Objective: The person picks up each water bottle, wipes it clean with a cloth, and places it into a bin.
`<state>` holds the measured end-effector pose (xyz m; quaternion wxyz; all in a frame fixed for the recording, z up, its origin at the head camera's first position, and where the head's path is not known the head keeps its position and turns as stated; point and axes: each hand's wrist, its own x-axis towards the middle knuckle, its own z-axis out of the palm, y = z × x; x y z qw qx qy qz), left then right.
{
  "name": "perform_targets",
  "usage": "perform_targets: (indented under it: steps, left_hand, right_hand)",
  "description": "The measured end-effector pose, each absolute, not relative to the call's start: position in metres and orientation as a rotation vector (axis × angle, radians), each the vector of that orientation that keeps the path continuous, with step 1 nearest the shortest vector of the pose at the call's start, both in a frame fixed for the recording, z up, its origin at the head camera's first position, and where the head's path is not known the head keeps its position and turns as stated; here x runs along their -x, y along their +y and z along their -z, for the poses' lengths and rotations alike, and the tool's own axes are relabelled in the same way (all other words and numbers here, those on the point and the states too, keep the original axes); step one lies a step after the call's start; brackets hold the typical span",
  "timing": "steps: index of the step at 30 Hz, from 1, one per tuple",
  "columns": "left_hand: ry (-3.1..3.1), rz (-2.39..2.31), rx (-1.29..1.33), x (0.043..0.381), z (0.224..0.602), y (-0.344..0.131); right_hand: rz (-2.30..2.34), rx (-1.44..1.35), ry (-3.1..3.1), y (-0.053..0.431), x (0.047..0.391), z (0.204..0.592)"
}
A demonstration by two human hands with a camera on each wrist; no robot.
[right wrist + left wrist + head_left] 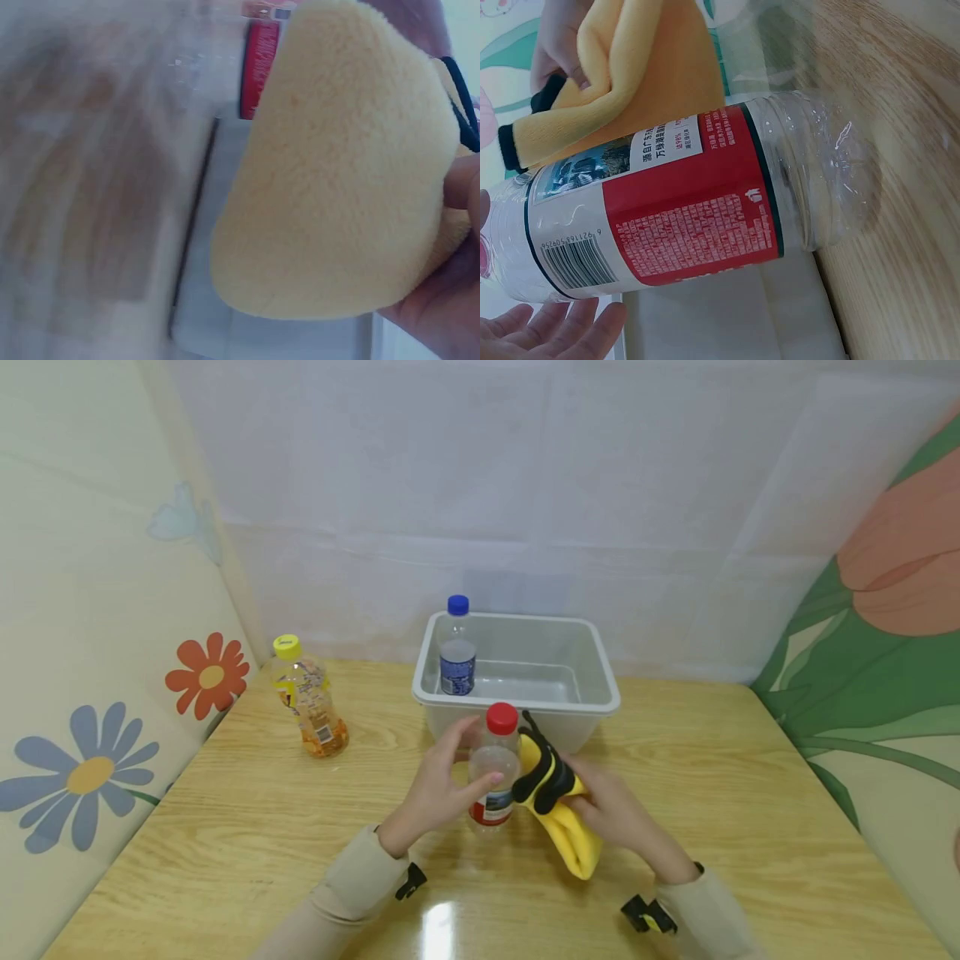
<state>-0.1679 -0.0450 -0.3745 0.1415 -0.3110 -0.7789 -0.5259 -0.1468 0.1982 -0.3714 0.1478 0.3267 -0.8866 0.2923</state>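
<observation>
My left hand (pixel 433 789) holds a clear plastic bottle (pixel 495 767) with a red cap, its thumb in front and its fingers on the far side. The bottle stands nearly upright just before the white bin; its red and white label (pixel 690 202) fills the middle of the left wrist view. In my right hand (pixel 611 806) is a folded yellow cloth (pixel 573 843) with black edging, gripped close against the bottle's right side. Soft pile on the cloth (pixel 337 172) shows in the right wrist view, with fingers at its right edge.
A white plastic bin (pixel 517 703) stands behind the hands, with a blue-capped bottle (pixel 457 652) upright in its left end. On the wooden table (pixel 247 827) to the left is a yellow-capped bottle (pixel 311 702) with some orange liquid. White sheeting (pixel 525 485) hangs behind.
</observation>
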Motion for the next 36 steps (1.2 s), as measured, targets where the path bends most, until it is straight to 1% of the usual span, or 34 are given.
perform_targets:
  steps: [7, 20, 36]
  left_hand:
    - [-2.230, 1.555, 0.946, 0.164, 0.372, -0.047]
    - [-2.212, 1.535, 0.970, 0.168, 0.380, -0.048]
    - [-2.116, 1.543, 1.021, 0.169, 0.381, -0.048]
  right_hand:
    - [-0.890, -0.939, -2.445, 0.200, 0.149, 0.360]
    - [-0.972, -0.989, -2.314, 0.191, 0.159, 0.347]
    - [-0.884, -1.038, -2.353, 0.185, 0.160, 0.342]
